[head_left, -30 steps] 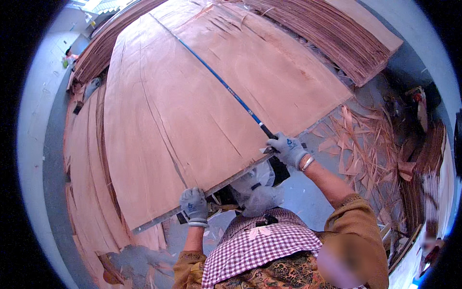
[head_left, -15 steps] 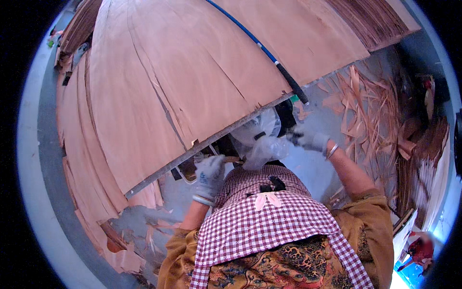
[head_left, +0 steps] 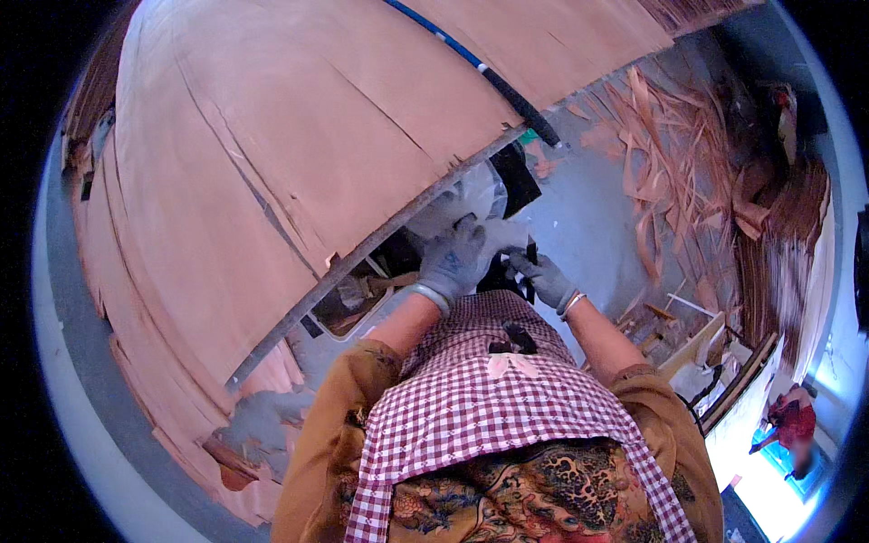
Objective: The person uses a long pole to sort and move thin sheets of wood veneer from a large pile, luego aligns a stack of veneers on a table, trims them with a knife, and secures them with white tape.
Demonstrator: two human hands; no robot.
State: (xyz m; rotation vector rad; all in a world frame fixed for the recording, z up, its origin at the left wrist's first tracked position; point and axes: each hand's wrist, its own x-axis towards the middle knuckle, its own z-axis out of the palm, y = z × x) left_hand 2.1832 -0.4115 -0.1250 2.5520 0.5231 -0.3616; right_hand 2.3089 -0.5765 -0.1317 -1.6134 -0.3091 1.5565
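Observation:
Both of my hands wear grey-white work gloves and are close together at the edge of the veneer-topped table, above my checked apron. My left hand is closed on a translucent plastic bag, a small dark piece showing by its fingertips. To the right of the bag, my right hand has its fingers pinched together beside a narrow black piece; what exactly it grips is too small to make out. More clear plastic lies beyond, partly under the table edge.
Wide sheets of wood veneer cover the table; some are split. Across them lies a blue rod with a black grip. Veneer scraps heap up on the right, near a stack of veneer. Another person is far off at lower right.
My left hand has moved right, off the table edge and onto the plastic bag. My right hand has come in and down towards it. The view has shifted a little.

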